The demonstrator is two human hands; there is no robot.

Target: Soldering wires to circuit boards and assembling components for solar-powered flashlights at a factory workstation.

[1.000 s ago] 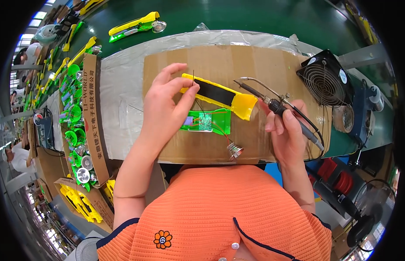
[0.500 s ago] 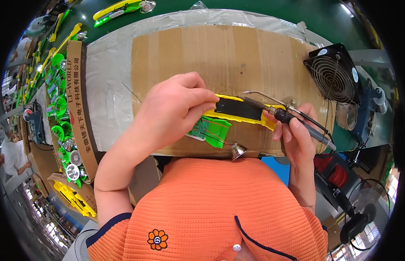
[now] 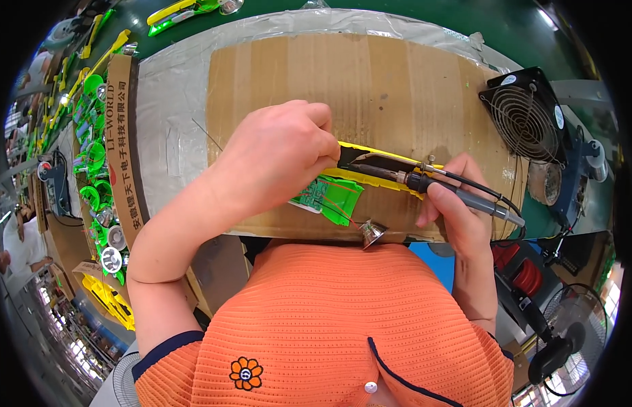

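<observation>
My right hand (image 3: 458, 207) grips a soldering iron (image 3: 477, 202) with a thin feed tube clamped along it. Its tip reaches left over a long yellow plastic shell (image 3: 384, 182) with a black inner strip, close to my left fingers. My left hand (image 3: 285, 139) is closed in a pinch at the shell's left end; whatever lies between its fingertips is hidden. Just below the shell lies a green plastic part (image 3: 344, 192) with a green circuit board (image 3: 309, 197), partly under my left hand. Red and dark wires run from the board toward a silver reflector cup (image 3: 373, 233) near the front edge.
Brown cardboard (image 3: 295, 68) covers the work surface. A black fan with a wire guard (image 3: 526, 122) stands at the right, beside a blue device (image 3: 591, 169). At the left, a cardboard box (image 3: 124, 136) holds green parts and reflectors (image 3: 95, 156); yellow shells (image 3: 109, 302) sit below it.
The soldering iron has moved left and slightly down along the yellow shell, its tip nearer my left fingers. My left hand has shifted slightly up, still pinched.
</observation>
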